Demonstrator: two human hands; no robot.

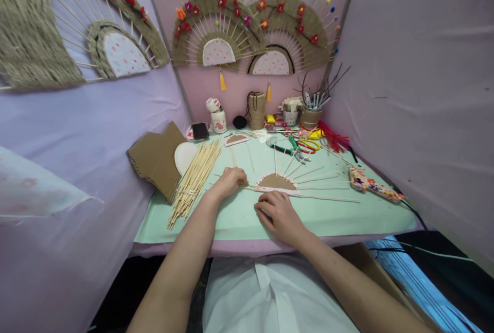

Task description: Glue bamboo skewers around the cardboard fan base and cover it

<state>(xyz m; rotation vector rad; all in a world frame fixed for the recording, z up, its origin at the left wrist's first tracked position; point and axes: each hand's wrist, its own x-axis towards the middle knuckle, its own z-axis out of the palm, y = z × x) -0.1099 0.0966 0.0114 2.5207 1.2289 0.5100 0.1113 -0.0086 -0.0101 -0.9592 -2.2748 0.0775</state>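
A half-round cardboard piece [277,182] with a pink-dotted edge lies on the table, its straight side toward me. Thin wooden sticks [328,187] fan out from its curve to the back and right. At its left corner my left hand [230,180] is closed, fingertips pinching a wooden stick [250,187] that points to the cardboard. My right hand [277,213] lies palm down just in front of the straight edge, fingers loosely stretched and holding nothing. Left of my left hand lies a bundle of bare sticks [198,178].
Brown cardboard [160,160] and a white rounded piece [185,157] lie at the left. Green-handled pliers [283,149], yellow scissors [309,144] and a twine spool [257,110] are behind. A flower-patterned glue gun [372,185] with a cord lies right. Decorated fans [216,6] hang on the back wall.
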